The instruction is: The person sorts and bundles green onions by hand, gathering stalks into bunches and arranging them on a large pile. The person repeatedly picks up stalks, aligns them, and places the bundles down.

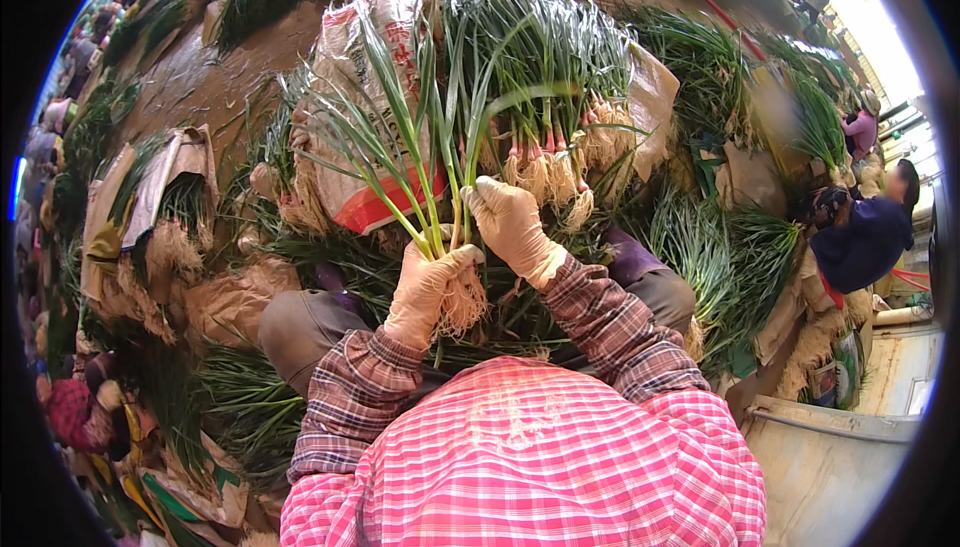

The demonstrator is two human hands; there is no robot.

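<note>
My left hand [424,286], in a pale rubber glove, grips a few green garlic plants [430,226] low on their stems. Their pale stringy roots [463,299] hang beside the palm, and the long leaves fan out upward. My right hand [516,228], gloved alike, has its thumb and fingertips pinched together on a green stalk at the right of this bunch. Just beyond my hands, a thick row of garlic plants [536,74] with pinkish stem bases and matted roots lies on a white woven sack [375,104] with red print.
Loose garlic greens [251,397] and brown sacking [244,296] surround my knees. Another wrapped garlic bundle [176,202] lies at left. A person in dark clothing [862,236] sits at right near more piles. Wet brown floor [202,89] stretches beyond; a pale metal panel [825,464] stands at lower right.
</note>
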